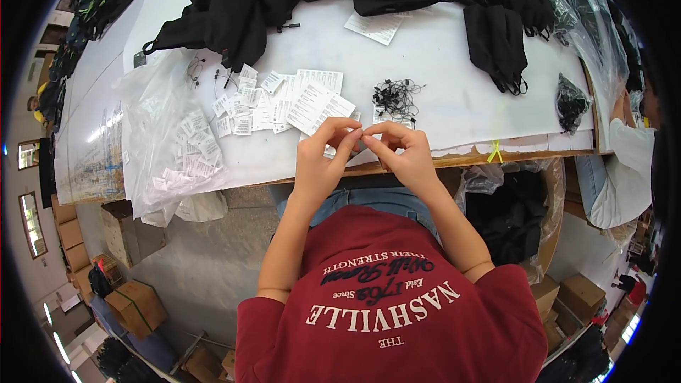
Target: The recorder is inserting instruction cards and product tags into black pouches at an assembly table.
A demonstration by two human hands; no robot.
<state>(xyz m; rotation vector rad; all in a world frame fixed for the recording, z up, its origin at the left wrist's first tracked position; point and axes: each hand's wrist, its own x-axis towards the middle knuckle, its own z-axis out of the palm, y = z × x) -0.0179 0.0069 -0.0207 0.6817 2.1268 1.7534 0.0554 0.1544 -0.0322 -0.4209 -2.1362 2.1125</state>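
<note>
My left hand [324, 156] and my right hand [407, 156] meet at the front edge of the table, fingertips pinched together. Between them is something small and dark, too small to make out. Just beyond my left hand lies a spread of white printed tags [310, 108], with smaller labels [246, 96] to their left. A tangled heap of black tag strings [397, 98] sits right beyond my right hand, partly on white paper.
Black fabric bags [237, 21] are heaped along the far side, one black pouch [494, 46] nearer on the right. At left, a clear plastic bag [152, 120] of labels hangs over the edge. A bagged black bundle [571, 103] lies right; an open carton [550, 206] stands below.
</note>
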